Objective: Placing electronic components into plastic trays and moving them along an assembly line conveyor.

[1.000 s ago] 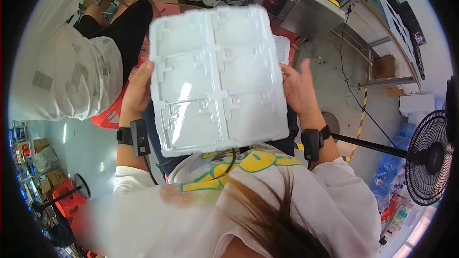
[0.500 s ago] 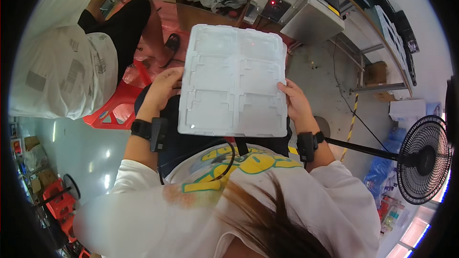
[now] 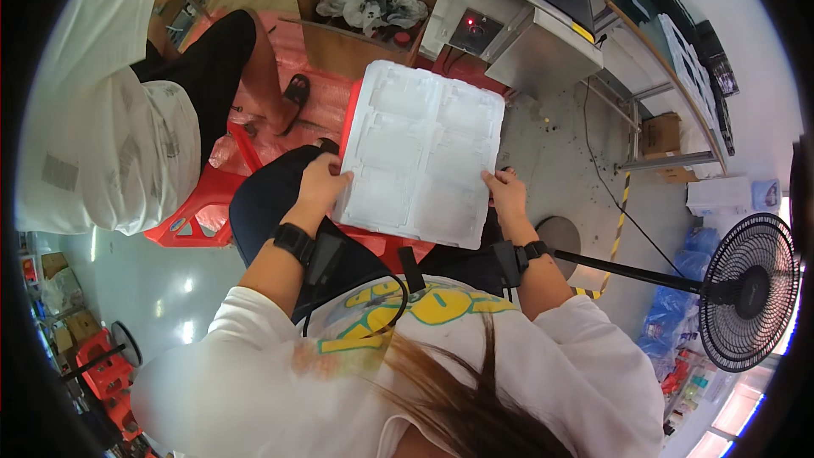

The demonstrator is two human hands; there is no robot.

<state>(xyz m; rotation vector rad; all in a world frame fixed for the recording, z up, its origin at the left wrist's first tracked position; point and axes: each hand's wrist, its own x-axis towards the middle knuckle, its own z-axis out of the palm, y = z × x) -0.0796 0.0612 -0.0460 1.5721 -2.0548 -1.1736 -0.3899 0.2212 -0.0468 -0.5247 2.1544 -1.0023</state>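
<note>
A white plastic tray (image 3: 421,153) with several moulded rectangular pockets is held in front of me above my lap. My left hand (image 3: 325,183) grips its left edge near the lower corner, thumb on top and the other fingers mostly hidden. On the right edge my right hand (image 3: 506,192) is closed, its thumb and fingers pinching the rim. The tray tilts a little, its far end leaning left. Part of a red stool (image 3: 386,246) shows beneath it. No loose items are visible in the pockets.
Ahead stand a cardboard box (image 3: 339,53) with crumpled plastic bags and a metal workbench (image 3: 543,55). A co-worker (image 3: 110,144) sits on a red stool (image 3: 191,212) to my left. A black standing fan (image 3: 753,288) is at the right, its pole reaching towards my right forearm.
The tray has moved lower and tilted, its far end farther from me. Both hands stay on its side edges, the left one now nearer the lower corner. The co-worker's arm has reached forward.
</note>
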